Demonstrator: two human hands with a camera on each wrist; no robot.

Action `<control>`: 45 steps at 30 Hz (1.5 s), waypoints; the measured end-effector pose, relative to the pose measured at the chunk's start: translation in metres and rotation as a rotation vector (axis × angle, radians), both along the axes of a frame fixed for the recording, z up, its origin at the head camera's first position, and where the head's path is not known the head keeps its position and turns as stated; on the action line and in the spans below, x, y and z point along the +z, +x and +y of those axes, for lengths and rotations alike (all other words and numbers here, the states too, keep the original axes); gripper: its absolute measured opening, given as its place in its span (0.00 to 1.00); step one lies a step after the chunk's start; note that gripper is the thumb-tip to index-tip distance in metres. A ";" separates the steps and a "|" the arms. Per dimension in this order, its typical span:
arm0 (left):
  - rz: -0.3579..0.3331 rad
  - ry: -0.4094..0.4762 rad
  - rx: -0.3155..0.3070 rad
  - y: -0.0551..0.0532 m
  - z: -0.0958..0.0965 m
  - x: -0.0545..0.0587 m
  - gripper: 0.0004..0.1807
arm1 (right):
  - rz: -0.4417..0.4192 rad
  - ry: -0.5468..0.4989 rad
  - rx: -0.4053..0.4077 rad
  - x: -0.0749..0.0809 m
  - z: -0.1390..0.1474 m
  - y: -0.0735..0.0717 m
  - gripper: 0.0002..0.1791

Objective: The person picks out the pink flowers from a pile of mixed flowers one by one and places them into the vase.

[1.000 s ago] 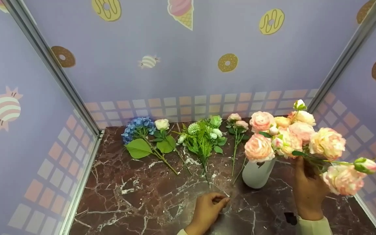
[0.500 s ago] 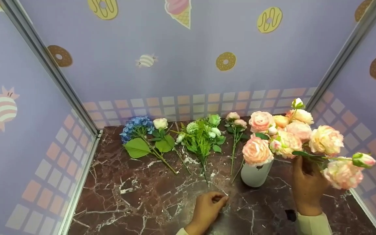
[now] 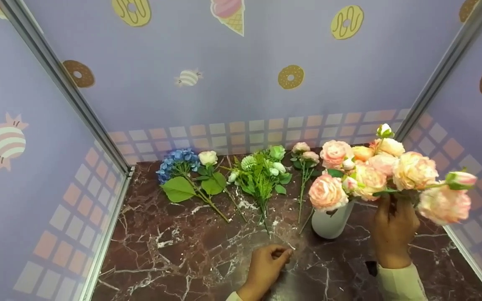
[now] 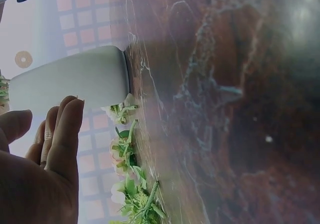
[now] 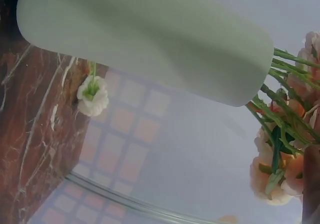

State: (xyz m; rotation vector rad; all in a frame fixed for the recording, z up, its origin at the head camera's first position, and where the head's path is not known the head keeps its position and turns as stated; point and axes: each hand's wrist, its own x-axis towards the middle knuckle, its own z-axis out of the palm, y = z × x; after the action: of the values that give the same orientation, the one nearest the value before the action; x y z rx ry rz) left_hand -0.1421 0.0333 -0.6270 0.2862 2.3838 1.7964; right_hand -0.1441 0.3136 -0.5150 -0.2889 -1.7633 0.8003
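Note:
My right hand (image 3: pixel 395 238) is raised just right of the white vase (image 3: pixel 329 225), its fingertips pinching a rose stem beneath the blossoms. Pink and cream roses (image 3: pixel 368 179) fan out above the vase, and one large rose (image 3: pixel 444 205) with a bud droops to the right of that hand. In the right wrist view several green stems (image 5: pixel 287 71) enter the vase mouth, and a finger (image 5: pixel 311 184) shows at the edge. My left hand (image 3: pixel 266 265) rests low over the table with loosely bent fingers and holds nothing. The left wrist view has it before the vase (image 4: pixel 70 81).
Along the back of the marbled table (image 3: pixel 174 251) lie a blue hydrangea (image 3: pixel 178 164), a white rose (image 3: pixel 207 158), a green bunch (image 3: pixel 260 177) and a small pink-flowered stem (image 3: pixel 303 161). Patterned walls (image 3: pixel 241 100) close off the back and both sides.
The right hand has risen and tilted slightly toward the vase. The drooping rose and its bud have swung upward. The left hand has stayed in place.

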 end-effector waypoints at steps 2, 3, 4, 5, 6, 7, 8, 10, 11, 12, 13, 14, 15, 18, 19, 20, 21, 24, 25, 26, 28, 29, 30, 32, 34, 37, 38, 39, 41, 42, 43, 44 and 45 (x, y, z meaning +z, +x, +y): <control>0.000 0.003 0.001 0.000 0.000 0.000 0.09 | 0.007 0.003 -0.007 0.001 0.001 -0.001 0.09; 0.000 0.006 0.000 0.000 0.001 -0.001 0.08 | 0.007 0.010 -0.013 0.002 0.001 -0.001 0.09; -0.003 0.009 0.000 0.000 0.001 -0.001 0.08 | 0.010 0.017 -0.012 0.001 0.001 0.000 0.08; -0.006 0.014 0.000 0.000 0.001 -0.001 0.07 | 0.007 0.023 -0.013 0.001 0.002 0.000 0.08; -0.007 0.018 0.001 0.000 0.001 -0.001 0.07 | 0.005 0.029 -0.010 0.001 0.003 -0.001 0.08; -0.009 0.021 0.001 0.000 0.001 -0.001 0.06 | 0.002 0.023 -0.008 0.000 0.003 -0.001 0.09; -0.010 0.025 0.002 0.000 0.002 -0.001 0.06 | -0.001 0.020 -0.009 0.000 0.003 -0.001 0.09; -0.010 0.033 0.004 0.000 0.002 -0.001 0.06 | -0.014 0.018 -0.017 0.000 0.003 -0.002 0.09; -0.010 0.037 0.006 0.000 0.002 -0.001 0.06 | -0.019 0.012 -0.015 -0.001 0.003 -0.002 0.10; -0.009 0.037 0.006 0.000 0.003 -0.002 0.06 | -0.028 0.010 -0.015 -0.001 0.003 -0.002 0.10; -0.010 0.037 0.006 0.000 0.003 -0.002 0.06 | -0.034 0.004 -0.015 -0.002 0.003 -0.003 0.10; -0.011 0.038 0.006 -0.001 0.003 -0.002 0.06 | -0.035 -0.002 -0.013 -0.003 0.003 -0.003 0.11; -0.013 0.036 0.006 -0.001 0.003 -0.002 0.06 | -0.036 -0.005 -0.007 -0.003 0.003 -0.004 0.11; -0.016 0.027 -0.001 -0.001 0.003 -0.002 0.07 | -0.023 -0.026 0.023 -0.006 0.003 -0.005 0.13; -0.019 0.025 -0.002 -0.001 0.003 -0.001 0.07 | -0.013 -0.031 0.027 -0.007 0.004 -0.006 0.13; -0.017 0.024 -0.003 -0.001 0.003 -0.001 0.08 | -0.005 -0.032 0.035 -0.008 0.004 -0.007 0.13; -0.016 0.021 -0.003 -0.001 0.002 -0.001 0.08 | -0.007 -0.027 0.038 -0.009 0.004 -0.008 0.12; -0.010 0.022 0.001 -0.002 0.003 0.000 0.08 | -0.035 -0.019 0.031 -0.014 0.004 -0.012 0.10; -0.013 0.020 0.004 -0.002 0.003 0.000 0.08 | -0.050 -0.018 0.034 -0.016 0.004 -0.013 0.09; -0.015 0.021 0.003 -0.002 0.003 0.000 0.08 | -0.067 -0.019 0.039 -0.018 0.005 -0.014 0.08; -0.024 0.023 0.002 -0.002 0.003 -0.001 0.08 | -0.088 -0.020 0.041 -0.024 0.005 -0.013 0.08; -0.030 0.023 0.003 -0.001 0.003 -0.001 0.08 | -0.093 -0.021 0.048 -0.026 0.005 -0.013 0.08; -0.032 0.026 0.002 -0.001 0.002 -0.001 0.08 | -0.099 -0.024 0.049 -0.028 0.005 -0.013 0.08; -0.031 0.033 0.003 -0.001 0.002 -0.003 0.08 | -0.102 -0.018 0.047 -0.030 0.005 -0.012 0.08; -0.027 0.032 0.009 -0.001 0.002 -0.004 0.07 | -0.109 -0.019 0.047 -0.031 0.005 -0.012 0.09; -0.019 0.023 0.014 0.000 0.001 -0.006 0.07 | -0.130 -0.020 0.055 -0.033 0.004 -0.012 0.08; -0.020 0.019 0.014 0.000 0.001 -0.007 0.07 | -0.137 -0.022 0.058 -0.034 0.004 -0.012 0.08; -0.022 0.020 0.013 0.000 0.001 -0.007 0.06 | -0.142 -0.025 0.063 -0.035 0.004 -0.012 0.08; -0.021 0.023 0.008 -0.001 0.001 -0.008 0.07 | -0.157 -0.037 0.078 -0.035 0.004 -0.013 0.07; -0.023 0.028 0.006 -0.002 0.001 -0.008 0.07 | -0.169 -0.045 0.084 -0.036 0.004 -0.013 0.07; -0.026 0.034 0.003 -0.003 0.001 -0.008 0.07 | -0.183 -0.053 0.090 -0.036 0.004 -0.013 0.06; -0.035 0.039 0.001 -0.005 0.002 -0.008 0.08 | -0.195 -0.073 0.105 -0.037 0.005 -0.014 0.06; -0.032 0.043 -0.001 -0.006 0.002 -0.009 0.08 | -0.209 -0.093 0.122 -0.038 0.005 -0.014 0.05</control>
State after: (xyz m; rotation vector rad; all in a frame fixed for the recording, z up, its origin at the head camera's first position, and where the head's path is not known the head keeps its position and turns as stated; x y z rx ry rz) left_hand -0.1482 0.0351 -0.6361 0.2621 2.3257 1.8396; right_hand -0.1580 0.3185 -0.5526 -0.3394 -1.9566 0.9708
